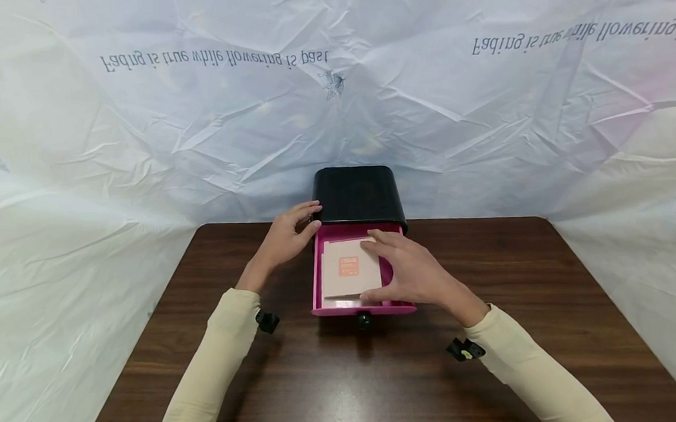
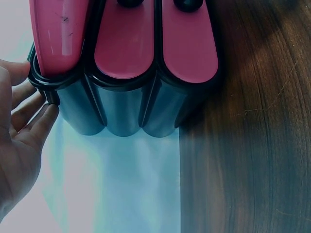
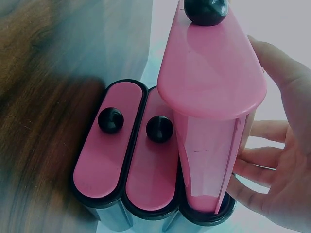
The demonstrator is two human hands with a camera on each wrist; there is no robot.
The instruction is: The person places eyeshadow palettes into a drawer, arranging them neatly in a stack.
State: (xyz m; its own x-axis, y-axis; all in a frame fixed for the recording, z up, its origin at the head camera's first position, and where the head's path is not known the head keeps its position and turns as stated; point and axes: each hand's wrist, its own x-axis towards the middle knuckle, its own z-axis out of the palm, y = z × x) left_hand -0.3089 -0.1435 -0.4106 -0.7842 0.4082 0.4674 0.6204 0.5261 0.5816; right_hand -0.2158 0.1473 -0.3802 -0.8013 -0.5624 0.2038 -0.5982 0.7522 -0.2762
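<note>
A black drawer cabinet (image 1: pixel 357 194) stands at the table's back edge with its top pink drawer (image 1: pixel 316 283) pulled out. Inside that drawer lies a flat white box (image 1: pixel 333 272) with an orange printed square. My right hand (image 1: pixel 414 267) grips this box along its right side, thumb at the near corner and fingers at the far one. With its nearly straight fingers and thumb, my left hand (image 1: pixel 287 236) touches the cabinet's upper left edge. The right wrist view shows the fingers (image 3: pixel 265 160) beside the drawer's wall; the box is mostly hidden there.
Two lower pink drawers, one fronted by a black knob (image 3: pixel 111 120), are shut in the cabinet. Around it spreads a dark brown wooden table (image 1: pixel 348 378). A wrinkled white sheet (image 1: pixel 222 115) with printed lettering hangs behind and at both sides.
</note>
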